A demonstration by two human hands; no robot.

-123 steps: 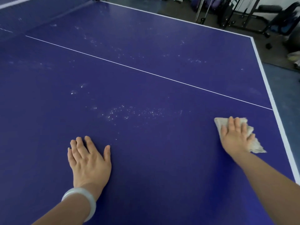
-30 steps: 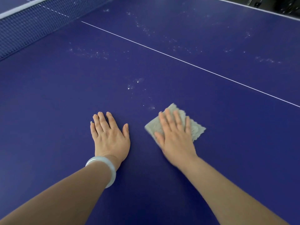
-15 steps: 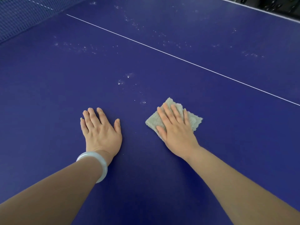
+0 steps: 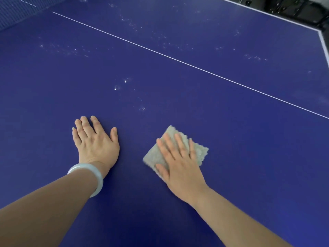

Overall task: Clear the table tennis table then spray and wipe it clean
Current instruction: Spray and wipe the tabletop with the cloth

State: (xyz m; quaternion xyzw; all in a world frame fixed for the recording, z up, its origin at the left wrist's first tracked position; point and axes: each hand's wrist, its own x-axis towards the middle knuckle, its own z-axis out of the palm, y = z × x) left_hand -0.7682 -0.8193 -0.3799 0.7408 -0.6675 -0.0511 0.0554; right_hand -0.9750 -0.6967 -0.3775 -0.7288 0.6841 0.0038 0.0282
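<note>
Since the picture half a second before, the right hand (image 4: 179, 163) and its cloth (image 4: 199, 150) had slid a little toward the right, away from the left hand (image 4: 96, 143), and the view had swung so that the far right corner of the bench (image 4: 249, 157) came into sight.

Largest first: the blue bench filled nearly the whole view, its white centre line (image 4: 178, 58) running from far left to near right, its net (image 4: 21, 13) at the far left, and its white edge at the far right corner. Spray droplets (image 4: 128, 82) lay scattered beyond the hands and on the far side of the line. The left hand rested flat and released on the surface, a pale bangle (image 4: 89, 175) on its wrist. The right hand, fingers straight, pressed the cloth flat against the bench, just right of the left hand.

Wiping seemed to be the step in hand, with nothing left to clear. The next stroke probably called for pushing the cloth farther out over the nearest droplets, keeping it pressed flat. Open room lay all around; only the net and the far right edge bounded the sweep.
</note>
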